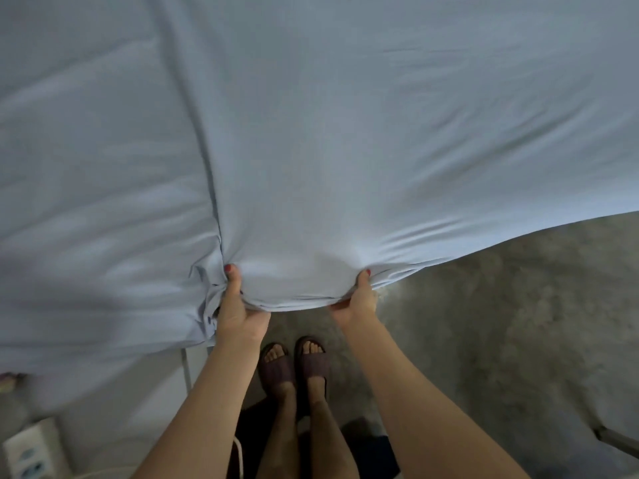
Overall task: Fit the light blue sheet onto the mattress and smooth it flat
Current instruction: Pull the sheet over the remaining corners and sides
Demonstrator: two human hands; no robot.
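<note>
Left hand [238, 305] and right hand [359, 299] each grip the light blue sheet [311, 133] at its near edge, thumbs on top, fingers hidden beneath. Sheet fills view; mattress unseen. Grey concrete floor [501, 305] below.

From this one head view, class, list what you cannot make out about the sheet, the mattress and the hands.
- Mattress: hidden under the light blue sheet.
- Fingers of left hand and right hand: tucked under the sheet's gathered edge; only thumbs show.
- Sheet's far and side edges: cut off by the frame.
- White object, bottom left: blurred and partly cut off.
</note>
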